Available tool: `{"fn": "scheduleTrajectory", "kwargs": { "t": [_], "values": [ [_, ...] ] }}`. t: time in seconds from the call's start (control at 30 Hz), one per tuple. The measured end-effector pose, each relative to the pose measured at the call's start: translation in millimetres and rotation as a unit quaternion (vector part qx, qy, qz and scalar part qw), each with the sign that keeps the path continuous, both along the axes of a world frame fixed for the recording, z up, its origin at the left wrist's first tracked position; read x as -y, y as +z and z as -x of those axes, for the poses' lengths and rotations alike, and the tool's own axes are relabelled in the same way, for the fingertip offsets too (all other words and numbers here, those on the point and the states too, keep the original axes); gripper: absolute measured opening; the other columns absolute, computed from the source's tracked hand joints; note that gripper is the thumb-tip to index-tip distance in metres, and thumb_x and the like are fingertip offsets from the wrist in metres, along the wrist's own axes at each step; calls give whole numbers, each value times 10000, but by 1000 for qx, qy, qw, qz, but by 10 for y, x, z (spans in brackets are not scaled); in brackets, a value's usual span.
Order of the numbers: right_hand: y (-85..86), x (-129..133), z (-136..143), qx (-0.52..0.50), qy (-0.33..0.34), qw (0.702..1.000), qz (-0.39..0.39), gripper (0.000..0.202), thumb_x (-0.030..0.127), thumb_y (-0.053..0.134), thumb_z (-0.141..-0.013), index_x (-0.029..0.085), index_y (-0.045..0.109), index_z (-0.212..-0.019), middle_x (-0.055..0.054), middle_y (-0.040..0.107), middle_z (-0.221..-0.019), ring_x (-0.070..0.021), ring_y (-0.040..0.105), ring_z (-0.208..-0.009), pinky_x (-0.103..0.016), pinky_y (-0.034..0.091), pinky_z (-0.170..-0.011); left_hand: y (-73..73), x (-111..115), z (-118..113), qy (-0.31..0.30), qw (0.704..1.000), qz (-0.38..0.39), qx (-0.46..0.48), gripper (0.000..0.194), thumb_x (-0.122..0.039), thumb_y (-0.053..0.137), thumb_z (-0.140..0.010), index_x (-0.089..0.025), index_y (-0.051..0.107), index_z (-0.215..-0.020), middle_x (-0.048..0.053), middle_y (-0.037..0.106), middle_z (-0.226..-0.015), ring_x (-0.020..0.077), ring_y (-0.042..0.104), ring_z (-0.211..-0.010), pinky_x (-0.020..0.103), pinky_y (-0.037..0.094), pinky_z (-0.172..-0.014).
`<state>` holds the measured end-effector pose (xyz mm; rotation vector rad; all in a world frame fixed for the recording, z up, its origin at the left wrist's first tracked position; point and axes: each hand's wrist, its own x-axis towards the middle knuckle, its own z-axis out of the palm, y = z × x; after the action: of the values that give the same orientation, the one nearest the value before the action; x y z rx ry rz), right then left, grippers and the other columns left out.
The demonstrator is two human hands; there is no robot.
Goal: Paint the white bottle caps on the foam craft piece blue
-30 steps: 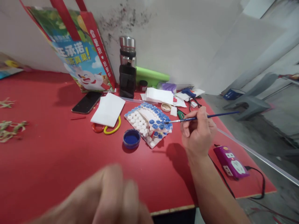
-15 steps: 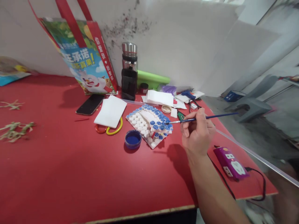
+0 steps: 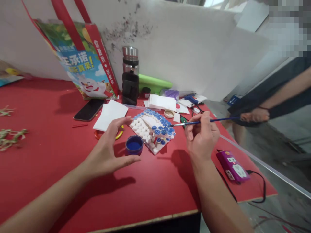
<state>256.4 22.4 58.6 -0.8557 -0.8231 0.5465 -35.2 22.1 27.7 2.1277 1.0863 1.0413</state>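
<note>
Pinched in my right hand (image 3: 202,136) is a thin blue paintbrush (image 3: 194,122), its bristles at the right edge of a craft piece (image 3: 145,129). Small round pieces cover this craft piece, some painted blue and others white. My left hand (image 3: 111,147) is open, thumb and fingers spread around the near-left side of a small pot of blue paint (image 3: 134,145). Whether any finger touches the pot I cannot tell.
White paper (image 3: 110,115) lies over scissors with red and yellow handles (image 3: 119,134), beside a phone (image 3: 88,109). Behind stand a bottle (image 3: 130,76) and a bag (image 3: 85,61). A purple power socket (image 3: 232,166) sits right. A person's hand (image 3: 256,115) shows beyond the table.
My left hand has come in from the lower left to the paint pot. My right hand keeps the brush at the craft piece's edge. Another person has appeared at the right.
</note>
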Motion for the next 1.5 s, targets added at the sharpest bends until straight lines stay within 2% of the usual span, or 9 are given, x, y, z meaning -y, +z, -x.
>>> {"fn": "scheduleTrajectory", "kwargs": {
  "t": [0.1,0.3,0.47,0.57,0.67,0.73,0.93,1.17,1.5],
  "values": [
    [5,-3,-30,8,2,1000,-19,404,577,793,-968,227,653,-823,85,624,-545,-51,394,-318,-208,261,-319,-157,-181,-25,-28,999,9,-42,1039,-629,931,-795,-337,404,-1641,158,538,-1615,426,574,-1465,610,510,-1207],
    [50,81,39,49,56,997,-10,395,580,795,-973,256,644,-805,91,629,-538,-51,399,-311,-217,272,-311,-396,-77,3,35,995,65,-60,988,-669,923,-763,-268,501,-1561,171,665,-1486,434,656,-1370,612,541,-1157],
    [69,171,187,59,142,988,-7,232,427,874,-915,269,705,-920,67,738,-689,-74,536,-373,-217,405,-345,-410,-86,-58,45,990,116,-63,1027,-613,963,-723,-267,511,-1578,186,661,-1547,452,650,-1415,586,566,-1145],
    [31,224,245,71,171,983,-5,160,368,833,-961,255,719,-949,46,768,-727,-80,577,-381,-214,432,-353,-374,-77,-106,46,990,115,-69,883,-507,955,-746,-243,583,-1502,176,696,-1484,436,678,-1360,593,565,-1130],
    [-14,282,286,90,161,983,7,153,359,774,-1022,246,705,-946,37,777,-721,-87,586,-371,-214,455,-359,-317,-68,-150,28,992,108,-65,570,-413,911,-782,-235,697,-1279,133,755,-1307,398,710,-1252,575,578,-1080],
    [-30,322,319,107,142,984,6,175,380,761,-1034,246,695,-944,31,777,-712,-98,596,-379,-218,468,-359,-291,-62,-169,24,992,109,-53,512,-404,915,-766,-237,710,-1204,118,763,-1245,386,720,-1201,561,589,-1044],
    [-73,448,423,178,97,979,-15,146,343,751,-1039,234,729,-945,18,756,-682,-109,615,-413,-229,495,-388,-273,-11,-183,35,991,126,-7,482,-317,829,-805,-244,649,-1246,102,761,-1268,337,751,-1154,500,614,-983],
    [-258,493,467,322,94,942,8,53,237,754,-1019,253,729,-976,18,763,-742,-111,653,-504,-225,498,-451,-290,23,-168,4,999,47,-6,481,-279,778,-876,-250,598,-1321,98,742,-1307,317,726,-1211,476,589,-1018],
    [-207,443,552,433,81,898,-18,122,230,699,-1056,250,660,-942,36,731,-714,-112,676,-570,-226,473,-513,-315,22,-149,-32,999,-5,-27,510,-267,763,-908,-252,551,-1372,120,714,-1359,329,707,-1266,488,578,-1057]
  ]
}}
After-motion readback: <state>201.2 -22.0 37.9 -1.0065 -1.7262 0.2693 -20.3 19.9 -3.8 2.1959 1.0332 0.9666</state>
